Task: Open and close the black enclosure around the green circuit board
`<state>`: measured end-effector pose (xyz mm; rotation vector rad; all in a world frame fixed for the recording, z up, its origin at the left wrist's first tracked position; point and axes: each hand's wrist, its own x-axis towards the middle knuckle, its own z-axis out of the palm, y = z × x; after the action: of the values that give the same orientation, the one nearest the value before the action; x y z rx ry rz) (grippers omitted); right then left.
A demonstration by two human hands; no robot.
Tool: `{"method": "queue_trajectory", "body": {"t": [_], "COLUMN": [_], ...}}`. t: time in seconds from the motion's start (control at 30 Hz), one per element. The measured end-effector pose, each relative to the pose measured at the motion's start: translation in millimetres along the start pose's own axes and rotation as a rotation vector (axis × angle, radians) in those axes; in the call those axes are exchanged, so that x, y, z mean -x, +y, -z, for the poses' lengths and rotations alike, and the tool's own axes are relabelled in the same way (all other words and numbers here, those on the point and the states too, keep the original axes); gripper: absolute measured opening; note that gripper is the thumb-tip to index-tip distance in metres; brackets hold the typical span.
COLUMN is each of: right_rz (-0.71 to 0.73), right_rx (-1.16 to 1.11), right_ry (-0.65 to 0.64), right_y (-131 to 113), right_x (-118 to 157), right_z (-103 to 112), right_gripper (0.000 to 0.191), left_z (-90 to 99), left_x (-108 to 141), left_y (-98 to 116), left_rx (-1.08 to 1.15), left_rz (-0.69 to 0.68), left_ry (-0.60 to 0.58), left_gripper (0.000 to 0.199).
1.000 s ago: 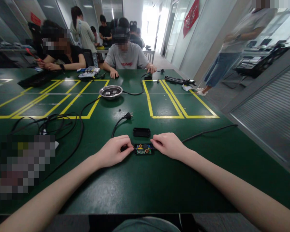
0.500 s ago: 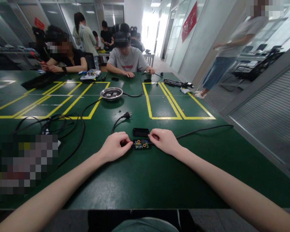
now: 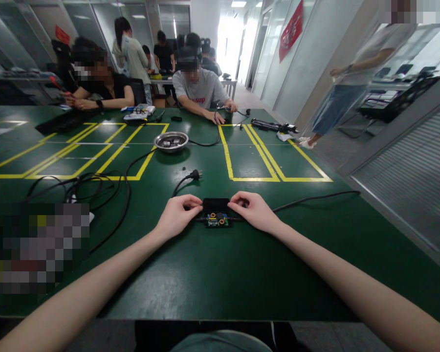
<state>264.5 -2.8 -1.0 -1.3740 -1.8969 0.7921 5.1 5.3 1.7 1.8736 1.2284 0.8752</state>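
Observation:
Fingertips of my left hand pinch the left end of a small black plastic cover. At its opposite end, my right hand grips it between thumb and fingers. The cover looks tilted up, directly behind a black case holding a small circuit board with copper-wound coils. Cables leave the case at both ends, passing below my fingers. A black power plug lies farther back on the table, beyond my left hand; its cord runs down behind that hand.
On the green table, a metal bowl holds small metal parts. Coiled black cables lie to the left, beside a blurred-out patch. Another cable stretches right. Across the table, a person in grey handles a cord.
Both hands have moved from the ends of the circuit board case to the cover behind it and now hold it. The cover appears tipped up. The person opposite has leaned to the right.

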Motion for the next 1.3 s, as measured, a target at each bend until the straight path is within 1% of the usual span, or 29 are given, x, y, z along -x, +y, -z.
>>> {"method": "queue_trajectory", "body": {"t": [0.07, 0.23, 0.37, 0.6, 0.87, 1.07, 1.2, 1.3], "right_rz": [-0.014, -0.032, -0.039, -0.053, -0.026, 0.053, 0.172, 0.287], "right_rx": [-0.076, -0.163, -0.177, -0.228, -0.214, -0.144, -0.065, 0.022], "right_ry": [-0.011, -0.006, -0.01, -0.051, -0.113, -0.211, -0.236, -0.218], "right_y": [0.3, -2.0, -3.9, -3.5, -10.6, -9.6, -7.9, -6.6], "right_x": [0.2, 1.4, 2.7, 4.4, 6.5, 10.2, 13.2, 15.3], "right_z": [1.1, 2.4, 3.6, 4.2, 10.6, 17.8, 22.7, 24.3], "right_gripper": [0.026, 0.031, 0.031, 0.032, 0.033, 0.028, 0.02, 0.02], "left_z": [-0.1, 0.4, 0.9, 2.2, 5.5, 12.6, 15.0, 17.7], "left_x": [0.8, 1.5, 2.7, 3.6, 6.7, 11.4, 13.8, 15.2], "left_y": [0.7, 3.8, 4.7, 6.4, 10.4, 15.0, 13.1, 10.5], "left_rx": [0.073, 0.094, 0.085, 0.05, 0.012, -0.054, -0.118, -0.171], "left_rz": [0.032, 0.026, 0.006, -0.021, -0.045, -0.122, -0.241, -0.349], "left_ry": [-0.005, 0.033, 0.047, 0.034, 0.019, -0.061, -0.085, -0.12], "left_gripper": [0.018, 0.017, 0.018, 0.019, 0.02, 0.017, 0.016, 0.025]}}
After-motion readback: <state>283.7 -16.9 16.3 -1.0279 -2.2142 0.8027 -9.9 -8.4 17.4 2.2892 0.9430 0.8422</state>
